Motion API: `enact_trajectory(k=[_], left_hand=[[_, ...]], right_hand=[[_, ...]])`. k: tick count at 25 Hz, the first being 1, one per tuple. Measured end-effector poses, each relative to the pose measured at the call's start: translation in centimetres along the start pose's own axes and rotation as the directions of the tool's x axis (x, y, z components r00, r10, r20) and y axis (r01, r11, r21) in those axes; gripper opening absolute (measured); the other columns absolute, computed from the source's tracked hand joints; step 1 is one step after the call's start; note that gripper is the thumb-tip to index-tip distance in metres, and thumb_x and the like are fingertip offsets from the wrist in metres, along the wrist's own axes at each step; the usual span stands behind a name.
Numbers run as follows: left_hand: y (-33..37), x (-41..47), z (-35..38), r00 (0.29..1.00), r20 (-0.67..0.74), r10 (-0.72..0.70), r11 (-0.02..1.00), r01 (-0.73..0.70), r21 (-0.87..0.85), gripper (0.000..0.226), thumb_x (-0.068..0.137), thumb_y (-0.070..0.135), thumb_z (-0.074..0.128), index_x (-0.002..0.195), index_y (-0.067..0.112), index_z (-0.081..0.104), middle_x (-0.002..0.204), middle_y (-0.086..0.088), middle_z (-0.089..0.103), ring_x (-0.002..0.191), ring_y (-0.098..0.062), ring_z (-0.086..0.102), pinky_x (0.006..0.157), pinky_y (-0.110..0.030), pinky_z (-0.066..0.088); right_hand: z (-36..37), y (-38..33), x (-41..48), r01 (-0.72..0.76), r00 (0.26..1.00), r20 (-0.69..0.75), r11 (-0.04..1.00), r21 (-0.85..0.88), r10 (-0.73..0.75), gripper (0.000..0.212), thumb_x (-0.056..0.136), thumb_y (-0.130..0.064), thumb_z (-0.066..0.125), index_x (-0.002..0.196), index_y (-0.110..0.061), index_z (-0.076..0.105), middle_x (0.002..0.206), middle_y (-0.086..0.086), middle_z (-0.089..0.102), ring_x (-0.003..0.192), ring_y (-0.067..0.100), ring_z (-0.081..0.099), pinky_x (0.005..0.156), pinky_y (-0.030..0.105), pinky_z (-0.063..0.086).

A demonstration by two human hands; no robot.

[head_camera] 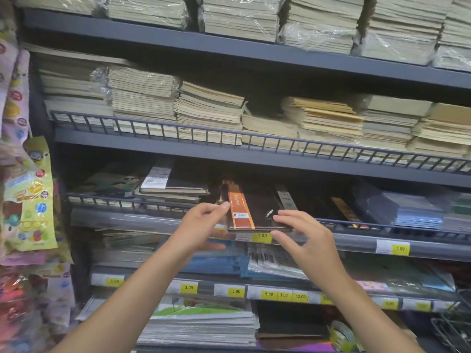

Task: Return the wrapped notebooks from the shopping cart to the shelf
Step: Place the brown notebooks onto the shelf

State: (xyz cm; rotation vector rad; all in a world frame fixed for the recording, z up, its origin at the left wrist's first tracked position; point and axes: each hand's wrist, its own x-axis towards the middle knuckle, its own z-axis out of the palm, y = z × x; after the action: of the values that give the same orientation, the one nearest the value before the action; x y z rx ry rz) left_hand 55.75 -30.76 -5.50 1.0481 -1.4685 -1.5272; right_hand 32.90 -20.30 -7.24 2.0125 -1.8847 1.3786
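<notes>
A dark brown wrapped notebook [262,207] with an orange paper band lies half on the third shelf [153,220], its near end sticking out over the shelf's front rail. My left hand [201,225] pinches its left edge with thumb and fingers. My right hand [303,235] grips the near right corner, thumb under and fingers on top. More dark notebooks lie to the right on the same shelf [318,200], and a black one with a white label [175,182] sits on a pile to the left.
Stacks of cream notebooks in plastic wrap [209,110] fill the two upper shelves. Lower shelves hold flat packs behind yellow price tags [235,291]. Colourful packets [28,200] hang at the left. Wire from a cart or basket [451,329] shows at the bottom right.
</notes>
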Motion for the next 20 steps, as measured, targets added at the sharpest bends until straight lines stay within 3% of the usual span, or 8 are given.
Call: enact_trajectory(k=[2,4,8,13,17,20], left_hand=[[-0.3,0.2,-0.9,0.978,-0.15,0.143,0.987,-0.129,0.1,0.023,0.102,0.035,0.061,0.103,0.013,0.069,0.107,-0.002,0.076,0.087,-0.027,0.077,0.064,-0.042,0.065],[-0.4,0.9,-2.0,0.949,-0.21,0.234,0.964,-0.198,0.179,0.018,0.103,0.024,0.058,0.096,0.012,0.07,0.105,-0.001,0.075,0.081,-0.024,0.077,0.06,-0.04,0.063],[-0.4,1.8,-3.6,0.932,-0.254,0.259,0.944,-0.188,0.272,0.021,0.104,0.018,0.052,0.096,0.016,0.071,0.104,0.002,0.075,0.084,-0.02,0.076,0.063,-0.043,0.064],[-0.7,2.5,-3.9,0.918,-0.294,0.266,0.945,-0.187,0.269,0.021,0.104,0.018,0.053,0.094,0.022,0.071,0.098,0.006,0.077,0.095,-0.021,0.073,0.064,-0.039,0.062],[-1.5,2.1,-2.7,0.879,-0.316,0.358,0.903,-0.24,0.356,0.01,0.099,0.037,0.059,0.098,0.03,0.065,0.097,0.011,0.072,0.089,-0.014,0.069,0.08,-0.045,0.061],[-2.3,1.3,-1.1,0.885,-0.247,0.396,0.87,-0.276,0.408,0.024,0.087,0.056,0.069,0.096,0.035,0.063,0.093,0.017,0.07,0.075,-0.012,0.066,0.068,-0.036,0.057]], right_hand=[[0.6,0.1,0.7,-0.012,1.0,-0.003,1.0,-0.014,0.011,0.033,0.087,-0.044,0.071,0.119,-0.037,0.071,0.125,-0.03,0.059,0.121,-0.009,0.052,0.103,0.019,0.044],[1.1,0.2,1.4,-0.018,1.0,-0.002,1.0,-0.013,0.018,0.033,0.087,-0.045,0.071,0.119,-0.036,0.071,0.124,-0.03,0.059,0.12,-0.01,0.051,0.104,0.02,0.044],[2.1,0.6,2.3,-0.022,1.0,-0.004,1.0,-0.011,0.022,0.032,0.088,-0.044,0.071,0.119,-0.038,0.07,0.123,-0.029,0.059,0.119,-0.009,0.052,0.102,0.023,0.047],[2.7,1.0,3.1,-0.03,0.999,-0.015,0.999,-0.024,0.03,0.032,0.088,-0.045,0.071,0.119,-0.037,0.07,0.123,-0.028,0.059,0.118,-0.005,0.053,0.102,0.026,0.048],[3.1,1.2,3.9,-0.052,0.999,-0.015,0.998,-0.031,0.052,0.033,0.088,-0.047,0.07,0.12,-0.037,0.07,0.123,-0.027,0.059,0.118,-0.004,0.054,0.102,0.03,0.05],[3.4,1.3,4.3,-0.059,0.998,-0.024,0.998,-0.024,0.059,0.034,0.088,-0.047,0.07,0.119,-0.035,0.069,0.122,-0.025,0.06,0.116,-0.003,0.055,0.101,0.031,0.051]])
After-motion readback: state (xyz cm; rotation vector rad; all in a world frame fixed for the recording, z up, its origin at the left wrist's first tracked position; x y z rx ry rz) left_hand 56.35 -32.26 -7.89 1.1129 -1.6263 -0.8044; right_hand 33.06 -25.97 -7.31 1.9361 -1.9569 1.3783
